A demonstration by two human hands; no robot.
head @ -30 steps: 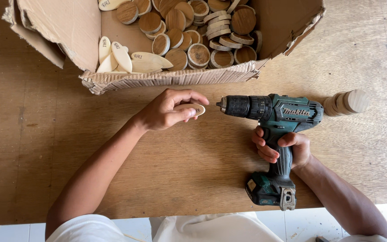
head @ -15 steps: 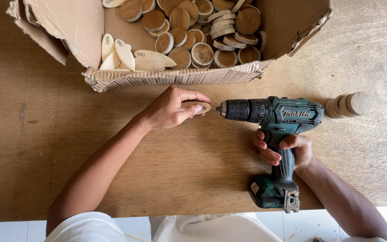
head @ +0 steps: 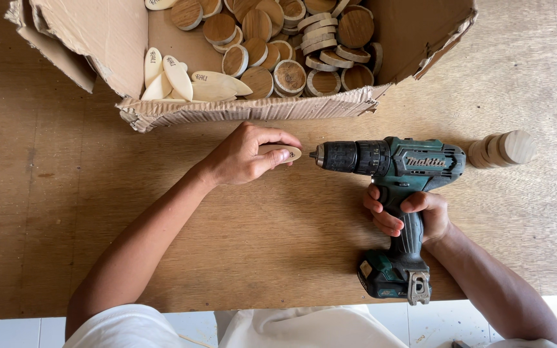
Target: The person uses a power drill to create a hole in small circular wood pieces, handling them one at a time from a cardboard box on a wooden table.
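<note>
A: Left hand (head: pixel 243 158) lies on the counter (head: pixel 66 212); its fingers (head: pixel 272 136) are curled close around a small pale wooden oval (head: pixel 283 153), pinning it flat on the counter just below the cardboard box (head: pixel 253 109); only the oval's right end shows past the fingertips, likely left bare so the bit can reach it.

B: And the right hand?

A: Right hand (head: pixel 410 216) is wrapped tight round the grip of a teal cordless drill (head: pixel 391 164); the drill lies sideways, chuck pointing left at the oval's exposed end, battery foot toward the person; the bit tip looks just short of the wood, though I cannot tell whether it touches.

B: Counts?

A: One drill; one oval in hand; about four more pale ovals (head: pixel 175 77) lean together in the box's left corner; the round wooden discs (head: pixel 272 38) with bark edges are heaped beside them, too overlapped for an exact count, well over twenty by my judgement. One short stack of wooden rounds (head: pixel 504 149) lies on its side on the counter, just right of the drill's rear; five or so, edges blurred.

B: Why the box so near?

A: Its torn front wall is low and faces the hands; easy reach, I judge.
</note>
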